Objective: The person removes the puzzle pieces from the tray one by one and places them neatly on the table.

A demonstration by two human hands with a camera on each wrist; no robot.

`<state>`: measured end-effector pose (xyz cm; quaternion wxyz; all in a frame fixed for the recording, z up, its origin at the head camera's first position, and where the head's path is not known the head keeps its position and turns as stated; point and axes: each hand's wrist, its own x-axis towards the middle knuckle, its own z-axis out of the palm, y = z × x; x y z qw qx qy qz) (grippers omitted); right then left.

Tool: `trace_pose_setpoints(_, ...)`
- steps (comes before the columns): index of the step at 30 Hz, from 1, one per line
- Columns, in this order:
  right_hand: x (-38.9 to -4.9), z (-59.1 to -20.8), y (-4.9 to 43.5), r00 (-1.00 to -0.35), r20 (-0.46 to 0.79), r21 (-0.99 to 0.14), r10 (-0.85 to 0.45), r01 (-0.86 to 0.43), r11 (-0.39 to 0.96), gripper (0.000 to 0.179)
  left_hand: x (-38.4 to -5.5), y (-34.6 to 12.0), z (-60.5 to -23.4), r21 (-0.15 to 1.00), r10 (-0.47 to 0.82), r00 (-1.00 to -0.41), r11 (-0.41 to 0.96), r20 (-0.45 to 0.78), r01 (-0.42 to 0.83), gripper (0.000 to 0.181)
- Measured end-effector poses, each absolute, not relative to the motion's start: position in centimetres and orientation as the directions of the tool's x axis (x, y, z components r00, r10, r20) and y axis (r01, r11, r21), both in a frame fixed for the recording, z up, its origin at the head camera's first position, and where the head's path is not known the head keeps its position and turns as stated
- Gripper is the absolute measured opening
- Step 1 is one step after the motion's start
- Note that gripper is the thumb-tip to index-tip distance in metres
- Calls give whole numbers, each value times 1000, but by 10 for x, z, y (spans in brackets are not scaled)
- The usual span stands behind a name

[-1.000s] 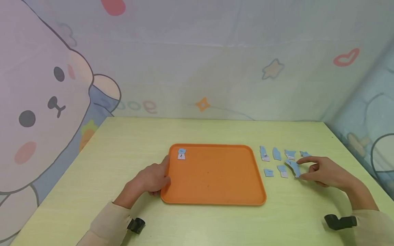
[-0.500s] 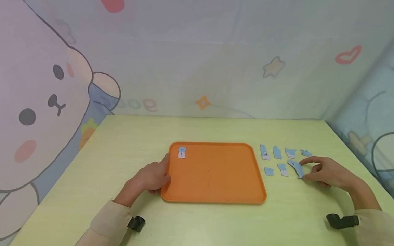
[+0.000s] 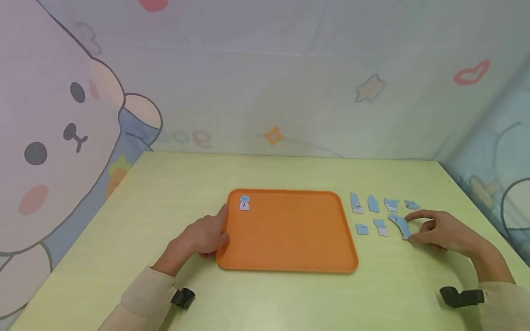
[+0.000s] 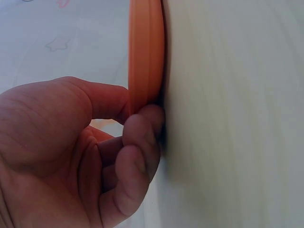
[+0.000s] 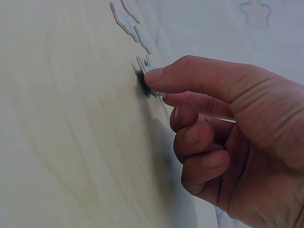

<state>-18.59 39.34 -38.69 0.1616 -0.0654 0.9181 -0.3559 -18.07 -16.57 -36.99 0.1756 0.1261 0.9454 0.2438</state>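
Observation:
My left hand (image 3: 203,235) grips the left side of an orange tray (image 3: 290,232). In the left wrist view its fingers curl against the tray's outer wall (image 4: 146,52). Near the tray's upper left corner lies a small blue-and-white puzzle piece (image 3: 244,203). To the right of the tray, my right hand (image 3: 442,232) pinches a long, light-blue puzzle piece (image 3: 400,226) between thumb and forefinger. The other right fingers are curled, seen in the right wrist view. Whether the pinched piece lies fully flat on the table cannot be told.
Several more puzzle pieces lie in two rows right of the tray, among them a tall one (image 3: 356,203), a plain blue one (image 3: 373,203) and a small one (image 3: 362,229). The yellow-green table (image 3: 265,299) ends at a printed cloth backdrop (image 3: 306,101).
My right hand has shifted slightly right with the long puzzle piece, which now lies farther from its neighbour in the row. The left hand stays at the tray's edge. The head view has tilted a little.

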Motion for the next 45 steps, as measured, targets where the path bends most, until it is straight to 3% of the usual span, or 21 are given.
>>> trace_pose_setpoints(29,-186,-385,393,-935,-232,-680,-267,-40,732,60,-180,-166,-372,514,323,-906,845,-274,146,57)
trace_pose_setpoints(37,-185,-376,389,-951,-172,-646,-256,-87,758,64,-180,-167,-371,510,324,-910,846,-261,154,47)
trace_pose_setpoints(45,-186,-367,382,-959,-121,-639,-257,-122,760,59,-181,-166,-372,513,331,-907,843,-261,161,53)
